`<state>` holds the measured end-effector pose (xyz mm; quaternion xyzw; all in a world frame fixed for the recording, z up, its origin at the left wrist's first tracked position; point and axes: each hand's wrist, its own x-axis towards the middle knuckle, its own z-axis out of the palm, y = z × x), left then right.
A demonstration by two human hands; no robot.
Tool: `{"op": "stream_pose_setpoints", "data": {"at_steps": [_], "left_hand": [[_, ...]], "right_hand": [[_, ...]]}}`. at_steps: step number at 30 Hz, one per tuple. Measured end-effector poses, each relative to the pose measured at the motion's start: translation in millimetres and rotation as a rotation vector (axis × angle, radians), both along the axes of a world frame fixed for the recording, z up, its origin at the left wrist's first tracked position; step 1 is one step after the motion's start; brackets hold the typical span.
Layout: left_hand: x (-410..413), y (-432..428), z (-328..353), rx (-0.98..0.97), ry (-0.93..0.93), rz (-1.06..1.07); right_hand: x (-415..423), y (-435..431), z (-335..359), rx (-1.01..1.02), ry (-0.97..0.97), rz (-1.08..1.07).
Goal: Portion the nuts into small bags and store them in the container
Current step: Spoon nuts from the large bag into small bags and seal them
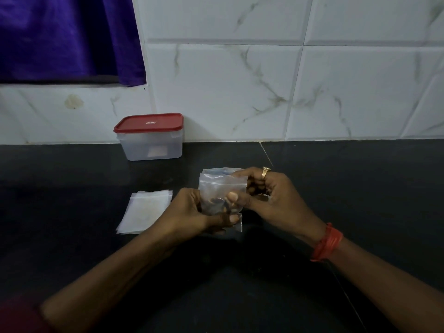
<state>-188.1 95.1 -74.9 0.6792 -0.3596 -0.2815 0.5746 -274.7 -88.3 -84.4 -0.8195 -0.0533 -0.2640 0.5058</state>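
Near the middle of the black stone counter point(360, 188), a small clear plastic zip bag point(213, 186), upright, with a few dark brown nuts point(216, 203) settled in its lower half; resting on the counter or lifted clear of it, impossible to tell. Left hand point(189, 212) grasping the bag's lower left side, thumb across the bottom corner, fingers curled behind. Right hand point(276, 200) pinching the same bag from the right, forefinger along the top edge, thumb on the front face; something dark in its palm, too dim to make out. Gold ring point(265, 173) on one right finger, orange-red band point(326, 242) at the right wrist. Left of the hands, lying on the counter, a flat stack of empty clear bags point(146, 210). Farther back and left, against the white marbled tile wall point(312, 80), a translucent rectangular plastic container point(151, 147), closed under a red lid point(149, 122). Purple cloth point(67, 37) hanging at far left above.
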Motion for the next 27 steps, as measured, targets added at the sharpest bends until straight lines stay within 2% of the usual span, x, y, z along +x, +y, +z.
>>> {"op": "stream_pose_setpoints", "data": {"at_steps": [3,8,12,18,27], "left_hand": [[-1.3,1.0,2.8,-0.004,0.03,0.012],[-3.5,0.2,5.8,0.023,-0.051,0.03],[-4.7,-1.1,7.1,-0.05,-0.002,0.053],[-1.0,-2.4,5.3,-0.04,-0.027,0.039],[10.4,1.5,3.6,-0.245,-0.09,0.216]], "right_hand": [[0.5,0.8,-1.8,0.015,0.005,0.033],[0.4,-0.1,1.7,0.067,-0.001,0.024],[0.1,-3.5,3.1,0.135,-0.024,-0.004],[1.2,-5.7,-0.2,0.109,0.004,0.025],[-2.1,-11.4,0.9,0.084,0.087,0.037]]}}
